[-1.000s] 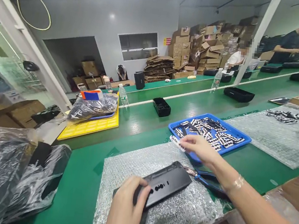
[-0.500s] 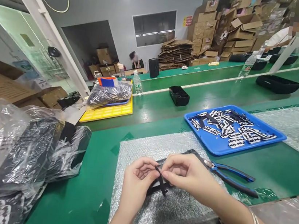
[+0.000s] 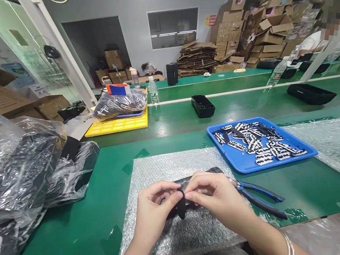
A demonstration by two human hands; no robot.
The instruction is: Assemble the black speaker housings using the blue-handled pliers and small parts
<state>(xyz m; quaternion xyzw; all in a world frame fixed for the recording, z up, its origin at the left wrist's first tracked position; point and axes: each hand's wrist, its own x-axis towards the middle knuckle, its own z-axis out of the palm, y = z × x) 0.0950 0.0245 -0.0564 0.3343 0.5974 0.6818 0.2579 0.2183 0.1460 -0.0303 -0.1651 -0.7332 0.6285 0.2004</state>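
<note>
My left hand [image 3: 152,213] and my right hand [image 3: 215,196] meet above the bubble-wrap sheet [image 3: 164,168], both pinching a small black rubber strip [image 3: 181,206] bent into a loop. Under my hands lies a flat black case [image 3: 204,174], mostly hidden by them. Blue-handled pliers [image 3: 257,197] rest on the green bench to the right of my right hand. Beyond them stands a blue tray [image 3: 240,164] holding several black-and-white strips [image 3: 258,142].
Clear plastic bags of black items [image 3: 19,174] lie to my left. Farther off are a yellow mat [image 3: 116,126] with a bagged load and a black bin [image 3: 202,106]. A second bubble-wrap sheet [image 3: 333,145] lies right. A co-worker's white sleeve [image 3: 309,41] shows at the far bench.
My right hand has come back from the blue tray's edge to join my left above the case. The strip now bends into a loop, and the view has turned slightly.
</note>
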